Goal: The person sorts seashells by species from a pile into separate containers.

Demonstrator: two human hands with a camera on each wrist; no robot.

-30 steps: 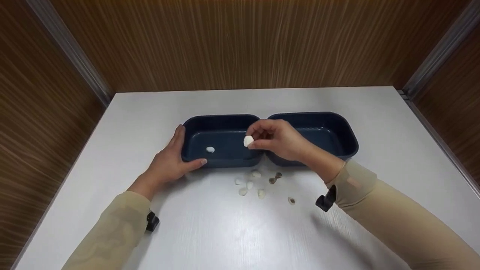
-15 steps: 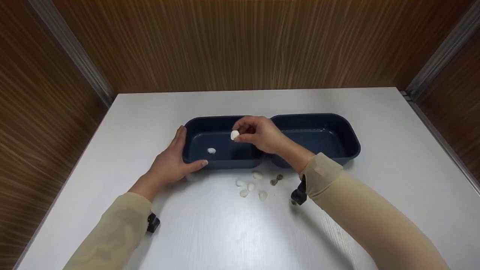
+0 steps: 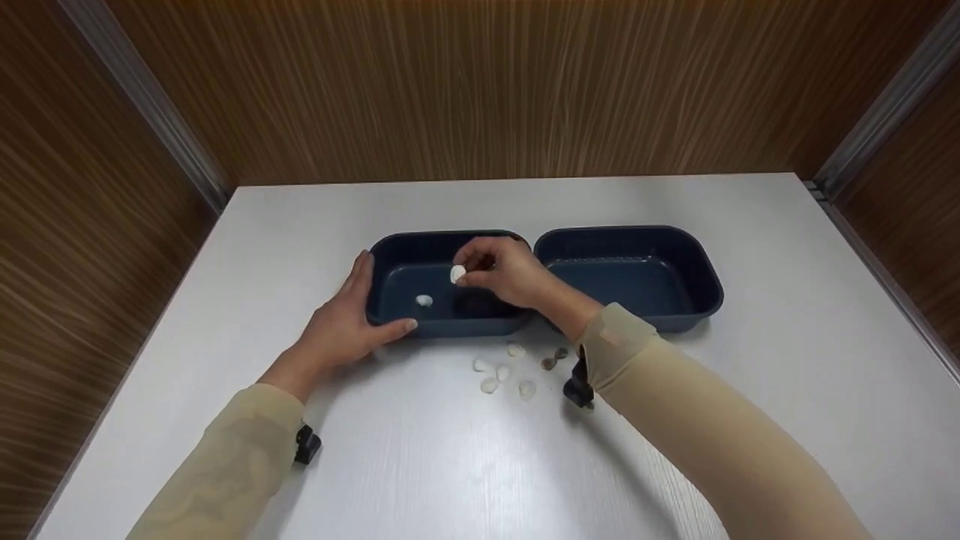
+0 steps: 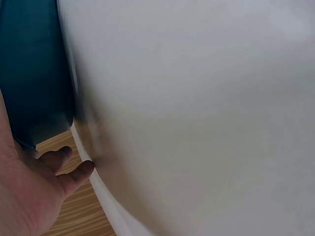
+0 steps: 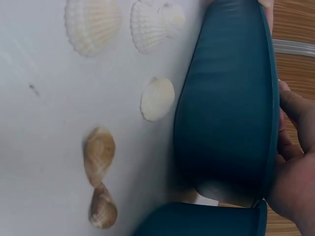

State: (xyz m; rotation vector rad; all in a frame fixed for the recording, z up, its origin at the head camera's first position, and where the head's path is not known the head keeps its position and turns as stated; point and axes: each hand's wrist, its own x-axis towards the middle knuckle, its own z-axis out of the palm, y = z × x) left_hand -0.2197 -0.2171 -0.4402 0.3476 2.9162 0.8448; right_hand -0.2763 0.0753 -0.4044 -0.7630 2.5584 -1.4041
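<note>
My right hand [image 3: 510,274] pinches a white seashell [image 3: 458,274] between thumb and fingers, over the inside of the left dark-blue bin [image 3: 457,328]. On that bin's floor lies another white seashell [image 3: 424,301]. At its left end my left hand [image 3: 337,326] rests with fingers straight along the side wall and the thumb against the front wall. In the left wrist view, the left fingers [image 4: 74,179] reach out beside the bin. The pinched shell is out of sight in the right wrist view, where the bin's wall hides it.
A second blue bin [image 3: 675,322] stands just right of the first. In front lie several pale ribbed seashells [image 5: 157,99] and two brown seashells [image 5: 99,155] end to end. Another small shell [image 3: 589,406] is mostly hidden by the right wrist camera [image 3: 578,386]. Wood-grain panels [image 3: 480,97] enclose the table.
My right hand has carried the white seashell leftward, from the left bin's right end to over its middle. The left hand stays at the bin's left end.
</note>
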